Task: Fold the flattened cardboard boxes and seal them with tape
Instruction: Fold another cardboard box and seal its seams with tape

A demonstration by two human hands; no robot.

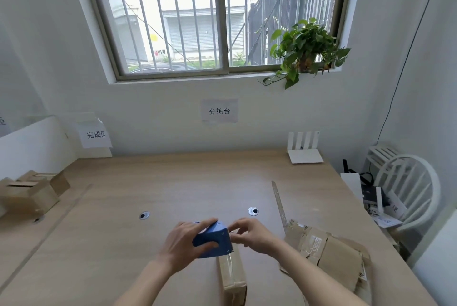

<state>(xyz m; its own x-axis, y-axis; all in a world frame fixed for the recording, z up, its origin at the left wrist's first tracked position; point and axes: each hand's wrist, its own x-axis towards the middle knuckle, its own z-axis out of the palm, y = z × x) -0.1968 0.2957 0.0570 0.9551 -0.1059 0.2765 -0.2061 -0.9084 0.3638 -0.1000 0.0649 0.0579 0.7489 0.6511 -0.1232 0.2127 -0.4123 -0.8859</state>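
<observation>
The left hand (184,244) gripped the blue tape dispenser (213,240), its fingers (206,223) curled over the top, while the right hand (252,234) pinched at the tape end just beside the dispenser's blade. Directly below both hands lay a folded box (233,273) on the table (111,231), clear tape already along its top, so sealing looked under way. To the right of the fingers waited flattened cardboard (331,253), unfolded; far to their left stood finished boxes (32,192).
</observation>
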